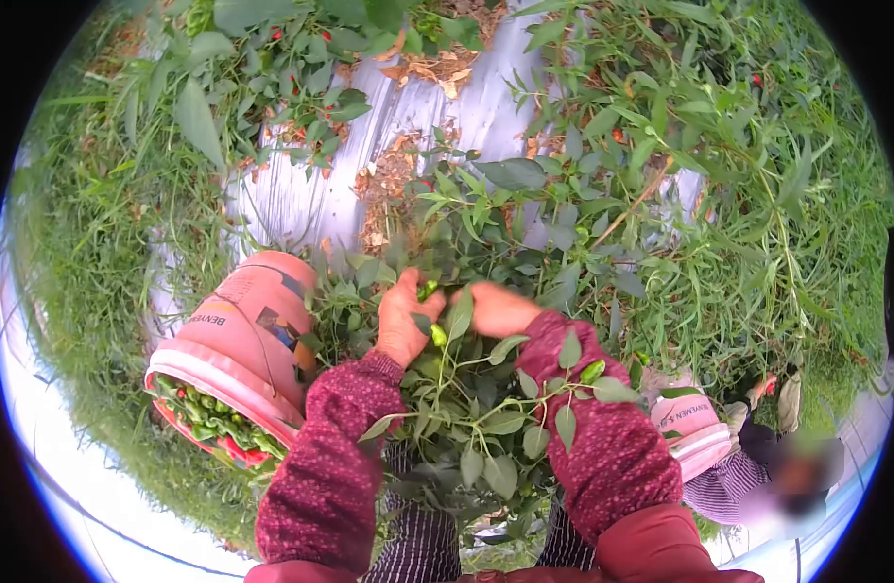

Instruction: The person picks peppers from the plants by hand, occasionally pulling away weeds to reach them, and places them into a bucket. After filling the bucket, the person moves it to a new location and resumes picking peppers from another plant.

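Observation:
My left hand is among the leaves of a pepper plant in front of me, its fingers closed round a small green pepper. Just below that hand a second light green pepper hangs by a stem. Close on the right, my right hand reaches toward the same spot; motion smears it and leaves cover its fingertips. Another green pepper shows in front of my right sleeve. Left of my arms, a pink bucket lies tilted, holding many green peppers and some red.
White plastic sheeting with dry leaves runs between the plants ahead. Tall weeds crowd the right side. At lower right are another pink bucket and a person in a striped sleeve. Scattered red peppers show among the far plants.

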{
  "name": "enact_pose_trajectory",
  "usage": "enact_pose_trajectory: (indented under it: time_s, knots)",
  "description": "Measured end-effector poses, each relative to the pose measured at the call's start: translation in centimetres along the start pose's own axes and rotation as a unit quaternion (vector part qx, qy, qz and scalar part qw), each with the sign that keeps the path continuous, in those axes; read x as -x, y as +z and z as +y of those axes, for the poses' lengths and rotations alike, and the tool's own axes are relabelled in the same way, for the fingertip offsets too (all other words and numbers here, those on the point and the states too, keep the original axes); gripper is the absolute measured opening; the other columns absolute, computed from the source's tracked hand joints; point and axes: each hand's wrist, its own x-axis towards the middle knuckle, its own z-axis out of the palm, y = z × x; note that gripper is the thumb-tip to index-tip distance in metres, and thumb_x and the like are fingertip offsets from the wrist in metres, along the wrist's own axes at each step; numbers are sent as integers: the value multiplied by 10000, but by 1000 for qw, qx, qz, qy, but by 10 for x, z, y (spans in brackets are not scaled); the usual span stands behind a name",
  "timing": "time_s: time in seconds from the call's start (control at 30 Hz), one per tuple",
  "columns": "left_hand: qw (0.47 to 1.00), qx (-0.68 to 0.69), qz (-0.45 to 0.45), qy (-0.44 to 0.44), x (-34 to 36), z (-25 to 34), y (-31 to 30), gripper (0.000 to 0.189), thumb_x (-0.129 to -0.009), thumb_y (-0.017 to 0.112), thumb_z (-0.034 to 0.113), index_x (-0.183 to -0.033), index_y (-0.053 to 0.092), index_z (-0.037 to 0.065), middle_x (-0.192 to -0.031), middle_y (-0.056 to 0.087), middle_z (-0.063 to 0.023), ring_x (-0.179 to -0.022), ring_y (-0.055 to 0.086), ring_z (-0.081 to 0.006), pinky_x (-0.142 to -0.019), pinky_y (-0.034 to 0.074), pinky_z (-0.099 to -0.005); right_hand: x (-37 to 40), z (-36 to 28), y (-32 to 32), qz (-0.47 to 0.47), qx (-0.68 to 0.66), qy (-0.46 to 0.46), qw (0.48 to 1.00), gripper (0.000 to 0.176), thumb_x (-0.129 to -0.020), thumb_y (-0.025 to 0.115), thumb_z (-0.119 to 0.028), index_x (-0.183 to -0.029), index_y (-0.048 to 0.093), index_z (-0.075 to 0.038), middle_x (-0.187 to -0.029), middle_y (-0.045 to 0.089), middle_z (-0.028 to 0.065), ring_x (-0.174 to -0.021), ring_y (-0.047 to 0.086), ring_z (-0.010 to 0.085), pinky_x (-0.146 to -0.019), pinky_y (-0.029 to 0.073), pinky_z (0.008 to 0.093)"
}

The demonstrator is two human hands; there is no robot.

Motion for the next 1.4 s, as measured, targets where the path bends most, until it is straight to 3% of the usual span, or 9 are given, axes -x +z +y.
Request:
enact_pose_trajectory:
  time_s: [0.07,0.23,0.37,0.5,0.57,0.73,1.07,1.2,1.4]
  knots:
    - [993,-108,-51,4,7,-34,3,232,-736,635,113,-910,517,16,-758,602,-190,-750,612,-343,-666,488,-386,-6,3,-13,181,-339,6,923,408,-855,513,-102,-1255,471,-36,-1084,588,99,-920,579,169,-772,492,292]
    - [938,-321,-123,55,35,-37,0,406,-654,709,107,-967,462,30,-884,565,-164,-791,596,-326,-686,488,-402,-61,67,-45,487,-74,41,869,466,-751,525,-53,-1213,485,-24,-1090,585,220,-971,572,366,-826,458,401]
    - [932,-333,-122,80,38,-46,9,402,-652,712,122,-961,469,33,-939,551,-147,-819,597,-304,-698,496,-369,-62,60,-44,493,196,-48,846,453,-745,552,-77,-1194,498,-35,-1035,610,221,-942,592,349,-815,457,387]
    - [929,-340,-127,65,39,-47,11,412,-665,708,142,-977,463,32,-961,531,-150,-816,599,-304,-699,497,-369,-98,53,-49,494,-133,112,852,405,-786,549,-54,-1187,515,-14,-1011,619,132,-808,610,259,-775,468,350]
    - [938,-319,-114,75,39,-48,11,331,-693,663,157,-936,467,47,-936,539,-145,-782,607,-299,-663,504,-378,-105,49,-53,464,-535,151,690,336,-807,587,-113,-1135,532,-64,-976,610,88,-844,595,223,-738,466,357]
    - [939,-316,-121,62,38,-42,12,323,-700,655,154,-935,465,41,-923,533,-143,-778,603,-304,-667,502,-380,-102,41,-56,439,-601,100,661,209,-849,549,-98,-1052,535,-149,-1009,583,45,-974,551,171,-737,461,357]
    - [930,-333,-151,48,33,-31,14,386,-674,694,134,-961,460,26,-949,525,-174,-837,585,-339,-700,483,-407,-129,119,-60,433,-112,-34,894,220,-867,513,-100,-1078,562,-59,-993,611,89,-898,591,224,-741,474,326]
    - [939,-308,-140,60,36,-31,13,350,-675,658,113,-974,487,52,-946,531,-168,-831,582,-347,-707,478,-421,-48,44,-80,233,-804,-172,519,305,-891,506,-249,-1188,527,-182,-972,631,59,-912,586,280,-851,444,448]
    - [958,-246,-95,116,30,-9,-5,338,-659,620,75,-995,581,90,-977,528,-160,-826,575,-357,-703,473,-432,51,37,-99,305,-744,-188,564,302,-901,505,-304,-1151,531,-137,-1024,585,77,-885,593,240,-778,479,411]
